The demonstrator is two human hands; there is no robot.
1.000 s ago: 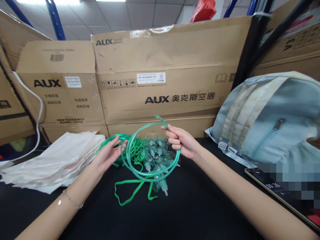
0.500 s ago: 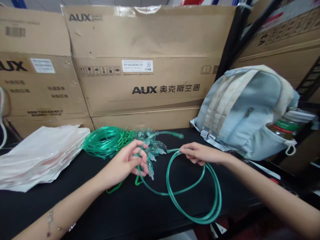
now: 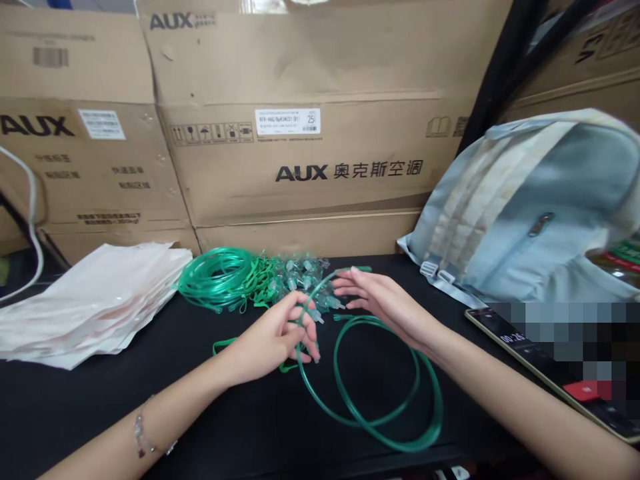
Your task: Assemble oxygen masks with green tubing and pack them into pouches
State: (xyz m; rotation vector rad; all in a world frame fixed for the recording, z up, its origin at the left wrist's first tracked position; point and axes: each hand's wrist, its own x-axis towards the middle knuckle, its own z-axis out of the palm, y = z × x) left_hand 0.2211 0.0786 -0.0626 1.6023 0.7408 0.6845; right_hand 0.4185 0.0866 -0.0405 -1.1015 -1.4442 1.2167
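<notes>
The left hand is curling its fingers closed around a strand of green tubing, pinching it just where the line is rising up off the black counter. The thumb and fingers are gathering tight there, with a small clear mask piece and a bit of green strap tucked in against the palm. A thin bracelet is sitting on that wrist.

The right hand is hovering open, fingers spread and stretched flat, palm facing down and inward. Its fingertips are reaching toward the upper arc of tubing that is bending across from the left hand; whether they are actually touching it, I cannot tell. It is gripping nothing.

The tubing itself is lying in loose loops on the counter, sweeping out below and to the right of the right wrist, near the counter's front edge.

Just beyond both hands, a pile of clear masks is sitting in a heap, and touching it on the left is a coiled bundle of more green tubing. Further left, a stack of plastic bags is lying flat. A pale blue backpack is leaning at the right, with a phone lying in front of it. Cardboard boxes are standing along the back.
</notes>
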